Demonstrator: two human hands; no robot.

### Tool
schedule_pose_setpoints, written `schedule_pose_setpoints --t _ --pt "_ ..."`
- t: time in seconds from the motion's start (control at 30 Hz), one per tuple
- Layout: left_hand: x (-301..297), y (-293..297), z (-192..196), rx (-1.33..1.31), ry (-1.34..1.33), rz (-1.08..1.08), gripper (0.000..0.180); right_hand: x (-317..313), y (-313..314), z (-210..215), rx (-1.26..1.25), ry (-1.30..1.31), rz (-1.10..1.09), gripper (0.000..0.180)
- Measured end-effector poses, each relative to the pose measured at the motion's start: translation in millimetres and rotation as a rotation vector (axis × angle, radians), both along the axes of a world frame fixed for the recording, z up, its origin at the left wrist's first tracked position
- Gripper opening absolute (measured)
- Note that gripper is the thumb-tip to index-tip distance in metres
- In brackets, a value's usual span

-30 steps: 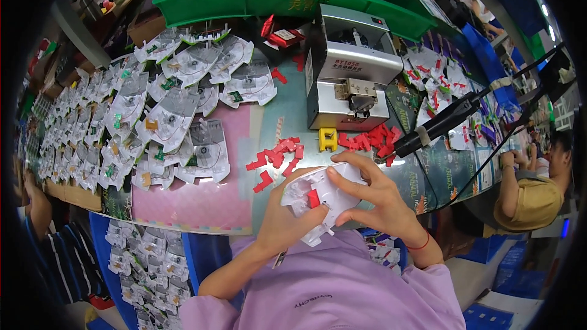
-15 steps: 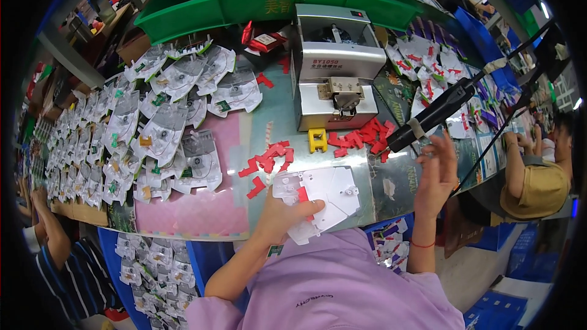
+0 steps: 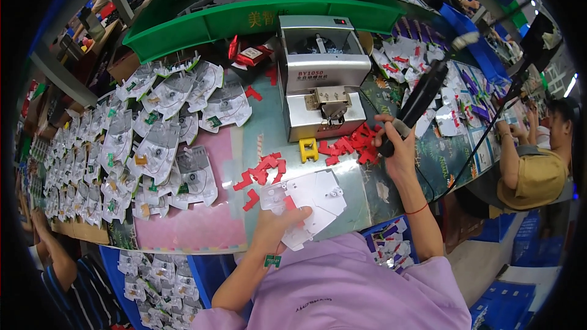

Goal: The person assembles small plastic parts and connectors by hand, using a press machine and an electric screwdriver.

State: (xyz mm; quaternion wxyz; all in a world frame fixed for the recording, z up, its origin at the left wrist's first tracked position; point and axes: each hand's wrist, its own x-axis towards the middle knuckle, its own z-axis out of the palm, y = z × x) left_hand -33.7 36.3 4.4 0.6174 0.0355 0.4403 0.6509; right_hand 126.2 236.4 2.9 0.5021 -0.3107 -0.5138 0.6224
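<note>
My left hand (image 3: pixel 282 225) presses down on a white plastic part (image 3: pixel 307 200) lying at the near edge of the bench, with a small red piece (image 3: pixel 288 203) set in it. My right hand (image 3: pixel 394 146) is raised to the right and grips the lower end of a black hanging power screwdriver (image 3: pixel 417 102). Loose red plastic pieces (image 3: pixel 262 171) lie just left of the white part, and a second red heap (image 3: pixel 353 145) sits beside my right hand. A small yellow block (image 3: pixel 308 149) stands between the two heaps.
A grey metal bench machine (image 3: pixel 320 82) stands behind the red pieces. Several rows of white moulded parts (image 3: pixel 150 140) cover the left of the bench over a pink mat (image 3: pixel 195 226). A green tray (image 3: pixel 257 6) is at the back. A person in yellow (image 3: pixel 535 174) sits right; another's arm (image 3: pixel 58 256) is lower left.
My right hand left the white part, rose to the right and took hold of the hanging screwdriver. My left hand stayed on the white part.
</note>
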Motion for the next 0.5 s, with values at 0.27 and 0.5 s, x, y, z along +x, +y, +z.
schedule_pose_setpoints --t 0.27,0.5 --pt "-4.4 6.8 -0.8 -0.04 0.033 0.01 0.052 -34.0 1.9 47.3 0.389 0.097 0.196 0.019" --pt "-11.7 15.2 -2.8 0.002 0.16 0.083 0.041 -86.5 -2.7 93.4 0.616 0.232 0.432 0.021"
